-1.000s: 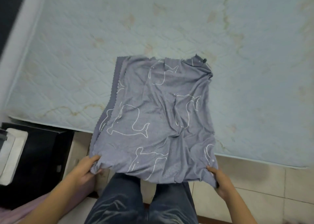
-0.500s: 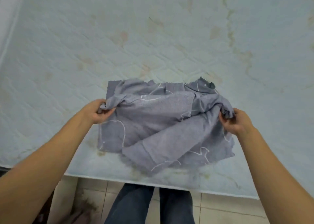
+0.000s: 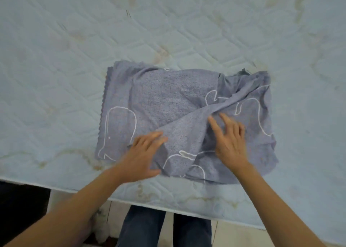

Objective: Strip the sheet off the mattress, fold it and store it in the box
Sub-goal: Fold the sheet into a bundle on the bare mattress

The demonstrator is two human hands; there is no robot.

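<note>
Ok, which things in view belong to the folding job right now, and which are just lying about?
Part of the job:
- grey sheet, folded on the mattress
- left hand, flat on the sheet
- right hand, flat on the sheet

Just there:
- dark furniture at lower left
- tiled floor

No box is in view.

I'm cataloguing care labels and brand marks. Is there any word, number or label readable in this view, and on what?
None readable.
sheet: only white outline drawings of animals, no lettering.
dark tab at the sheet's far edge: possibly a label, too small and blurred to read.
mattress: quilting and stains, no text.
</note>
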